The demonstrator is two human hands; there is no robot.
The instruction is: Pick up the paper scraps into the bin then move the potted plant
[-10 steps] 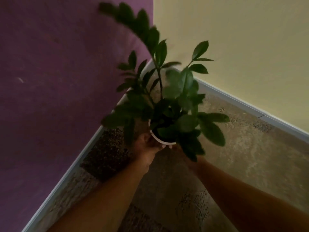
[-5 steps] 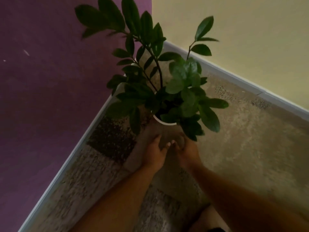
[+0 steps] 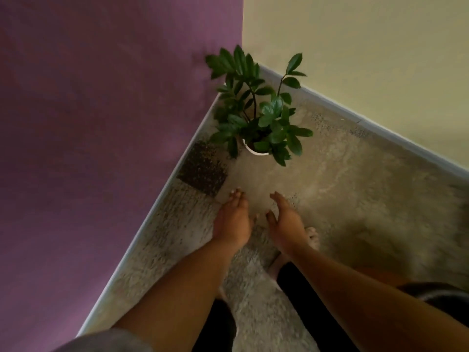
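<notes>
Plant: potted plant [image 3: 258, 118] stood on carpet [image 3: 342, 179] in the corner.
Hands: left hand [image 3: 232, 221] and right hand [image 3: 285, 219] were empty, fingers spread, apart from it.

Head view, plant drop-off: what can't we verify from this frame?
- Pot: only a sliver of white rim shows; leaves of the potted plant hide its body and base, so contact with the carpet is unconfirmed.
- Bin and paper scraps: not in view.
- Left hand, right hand: open, no grip; palms face away, unseen.
- Right carpet edge: blurred.
- Dark object at lower right: cut off by the frame edge.
</notes>
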